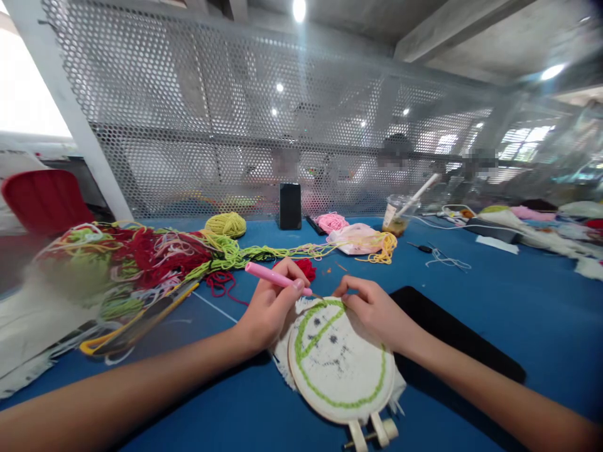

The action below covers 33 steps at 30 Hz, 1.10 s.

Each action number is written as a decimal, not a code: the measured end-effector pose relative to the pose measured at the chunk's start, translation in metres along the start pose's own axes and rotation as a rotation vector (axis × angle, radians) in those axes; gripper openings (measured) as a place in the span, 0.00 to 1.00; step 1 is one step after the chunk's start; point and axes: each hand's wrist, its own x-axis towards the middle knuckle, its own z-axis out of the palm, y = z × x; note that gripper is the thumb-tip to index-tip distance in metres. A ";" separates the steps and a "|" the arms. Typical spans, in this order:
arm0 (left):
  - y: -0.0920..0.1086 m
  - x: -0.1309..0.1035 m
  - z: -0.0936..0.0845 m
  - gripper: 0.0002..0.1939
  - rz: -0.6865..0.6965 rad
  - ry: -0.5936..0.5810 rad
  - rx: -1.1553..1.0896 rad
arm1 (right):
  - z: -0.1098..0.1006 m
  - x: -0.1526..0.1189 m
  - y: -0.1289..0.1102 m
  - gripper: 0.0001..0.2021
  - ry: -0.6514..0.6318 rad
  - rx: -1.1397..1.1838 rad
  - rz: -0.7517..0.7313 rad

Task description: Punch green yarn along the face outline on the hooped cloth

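My left hand (271, 307) is closed round a pink punch needle (273, 274), whose thin metal tip touches the top of the cloth. That white cloth (353, 361) is stretched in a round embroidery hoop (307, 405) lying tilted before me, screw clamp towards me. Green yarn stitching (325, 395) follows the hoop's inside as a ring, with a slanting band near the top and dark drawn marks between. My right hand (372, 307) has its fingers bent and closed on the hoop's upper right rim, near the needle tip. Its fingertips are partly hidden.
Tangled red, green and pink yarn (155, 257) heaps at the left beside yellow-handled scissors (141, 320). A phone (290, 207) stands upright at the back. A cup with a straw (398, 213) stands right of it. A black flat pad (452, 333) lies under my right forearm.
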 end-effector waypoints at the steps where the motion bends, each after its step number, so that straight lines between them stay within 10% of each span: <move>1: 0.000 0.000 0.000 0.08 0.002 -0.007 -0.006 | 0.000 0.000 0.000 0.08 -0.001 0.001 -0.002; 33: 0.001 -0.002 0.001 0.08 -0.012 -0.137 0.068 | -0.001 -0.001 0.000 0.09 -0.013 -0.009 -0.025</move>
